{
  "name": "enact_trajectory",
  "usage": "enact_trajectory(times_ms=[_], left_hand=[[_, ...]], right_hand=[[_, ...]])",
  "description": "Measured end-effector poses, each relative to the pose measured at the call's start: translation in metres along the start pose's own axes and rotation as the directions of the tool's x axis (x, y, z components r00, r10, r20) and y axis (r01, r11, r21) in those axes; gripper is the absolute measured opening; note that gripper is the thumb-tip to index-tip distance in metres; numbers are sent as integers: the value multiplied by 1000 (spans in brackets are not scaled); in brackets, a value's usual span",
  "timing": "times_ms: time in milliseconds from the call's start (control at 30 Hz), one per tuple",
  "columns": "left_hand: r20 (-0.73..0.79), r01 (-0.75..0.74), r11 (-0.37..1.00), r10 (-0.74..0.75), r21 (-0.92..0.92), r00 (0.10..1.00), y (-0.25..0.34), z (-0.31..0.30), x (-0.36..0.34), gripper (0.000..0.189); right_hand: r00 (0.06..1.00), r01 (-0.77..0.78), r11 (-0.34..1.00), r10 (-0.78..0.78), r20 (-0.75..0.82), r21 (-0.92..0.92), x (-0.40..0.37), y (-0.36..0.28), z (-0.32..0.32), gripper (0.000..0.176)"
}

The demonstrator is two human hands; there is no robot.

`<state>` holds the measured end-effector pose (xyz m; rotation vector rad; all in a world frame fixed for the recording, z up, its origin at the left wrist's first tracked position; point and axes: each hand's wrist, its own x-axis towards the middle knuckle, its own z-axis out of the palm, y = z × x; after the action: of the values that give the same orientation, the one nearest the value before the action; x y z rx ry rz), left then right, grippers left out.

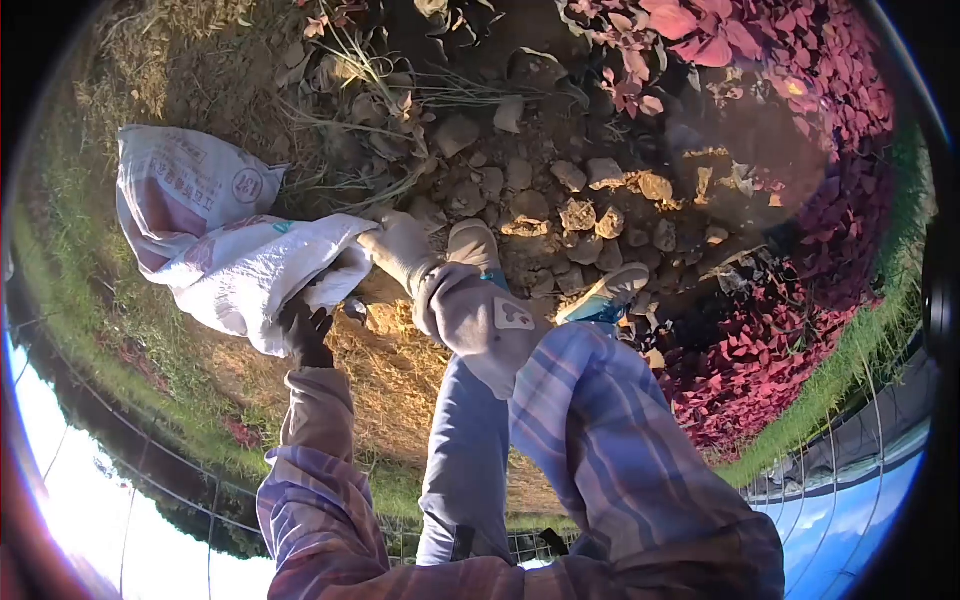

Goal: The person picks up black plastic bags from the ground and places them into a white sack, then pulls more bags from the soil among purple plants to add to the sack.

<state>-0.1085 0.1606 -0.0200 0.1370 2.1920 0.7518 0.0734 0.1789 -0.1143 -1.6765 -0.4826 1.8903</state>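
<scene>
A white woven sack (250,285) with printed lettering lies on the ground at the left, its mouth turned toward me. My left hand (308,335), in a dark glove, grips the near edge of the mouth. Across my body reaches my right arm; my right hand (400,248), in a light greyish-brown glove, is closed at the far rim of the mouth. Its fingertips are partly hidden by the cloth. The inside of the sack lies in shadow, so its contents cannot be made out.
Clods of soil and stones (580,215) lie in front of my shoes (610,290). Red-leaved plants (740,370) grow along the right side. Dry grass stalks (370,80) lie beyond the sack, and a wire fence (835,460) runs behind.
</scene>
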Motion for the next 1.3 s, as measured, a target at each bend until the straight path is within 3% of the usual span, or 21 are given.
enact_trajectory(times_ms=[33, 67, 100, 200, 267, 300, 333, 400, 467, 500, 533, 600, 667, 700, 733, 800, 867, 967, 1067, 1200, 1300], left_hand=[[74, 33, 996, -39, 86, 997, -5, 3, -17, 20], [452, -296, 680, -59, 671, 890, -19, -7, -8, 20], [761, -755, 98, -71, 649, 645, -33, -18, 2, 21], [833, -671, 533, -128, 515, 538, -58, 38, -65, 33], [738, -155, 893, -240, 422, 630, -68, 87, -107, 33], [781, -207, 865, -278, 457, 560, -71, 115, -122, 30], [715, -145, 839, -341, 525, 611, -69, 148, -151, 29], [835, -403, 763, -313, 505, 453, -95, 197, -161, 29], [974, -921, 335, -175, 198, 145, -113, 241, -187, 33], [985, -985, 144, -132, -93, -112, -132, 262, -186, 38], [953, -967, 84, -168, -242, -253, -147, 280, -188, 44], [821, -825, -169, -326, -539, -470, -166, 316, -211, 51], [719, -718, -216, -453, -662, -527, -190, 343, -217, 50], [657, -676, -222, -569, -703, -495, -197, 357, -225, 55], [632, -642, -220, -568, -734, -527, -204, 369, -232, 56], [580, -576, -214, -570, -789, -582, -218, 385, -243, 56], [538, -527, -219, -605, -821, -587, -227, 401, -250, 57], [479, -380, -303, -670, -874, -567, -231, 418, -256, 63], [422, -295, -309, -755, -904, -502, -232, 441, -251, 68], [403, -294, -284, -748, -913, -527, -233, 447, -241, 73], [365, -344, -200, -768, -917, -526, -219, 447, -257, 78]], right_hand=[[999, -40, 995, 37, 39, 92, -9, -4, -5, 26], [996, 31, 971, -11, 85, -236, -14, -7, -19, 30], [996, 54, 940, -27, 85, -338, -14, 7, -19, 33], [987, 156, 974, -146, 68, -167, -39, 12, -90, 31], [940, 313, 924, -335, -70, -221, -47, 31, -150, 30], [953, 234, 956, -261, -155, -175, -60, 37, -183, 29], [980, 73, 965, -116, -160, -251, -77, 26, -228, 28], [925, 119, 956, -204, -321, -267, -92, 63, -296, 27], [877, 35, 955, -171, -449, -295, -101, 118, -361, 27], [856, 164, 977, -70, -512, 140, -106, 146, -387, 27], [778, -95, 983, -23, -628, -154, -136, 120, -425, 26], [604, -9, 991, -99, -791, -131, -154, 160, -480, 22], [478, -99, 991, 126, -869, 89, -163, 205, -532, 25], [330, 90, 995, 9, -944, 41, -158, 247, -557, 26], [147, -266, 925, -240, -959, -272, -171, 250, -580, 34], [86, -391, 920, 3, -996, -31, -193, 223, -608, 46], [9, -417, 908, 54, -999, 45, -190, 232, -640, 47], [83, -472, 878, -39, -996, -74, -182, 247, -670, 47], [294, -506, 844, -25, -956, -177, -176, 255, -690, 32], [288, -273, 936, -139, -947, -221, -182, 221, -635, 24], [534, -36, 936, -277, -799, -349, -192, 220, -553, 23]])
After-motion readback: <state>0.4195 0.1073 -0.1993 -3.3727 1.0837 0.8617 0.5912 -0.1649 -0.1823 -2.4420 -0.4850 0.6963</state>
